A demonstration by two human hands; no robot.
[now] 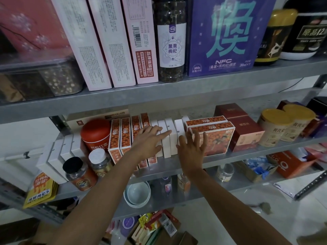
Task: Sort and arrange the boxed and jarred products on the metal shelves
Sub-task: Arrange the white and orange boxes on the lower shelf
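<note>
Cartons (167,146), white, mid-frame, lay partly under the flat left hand (150,140); the splayed right hand (192,148) hid part of an orange box (218,140).

Stacked white bowls (137,193) sit lower than yellow pouches (39,191).

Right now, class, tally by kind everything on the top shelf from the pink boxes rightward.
Pink boxes: 3
Purple box: 1
Clear jar: 1
Gold-lidded jar: 1
Black tub: 1
Total: 7
</note>
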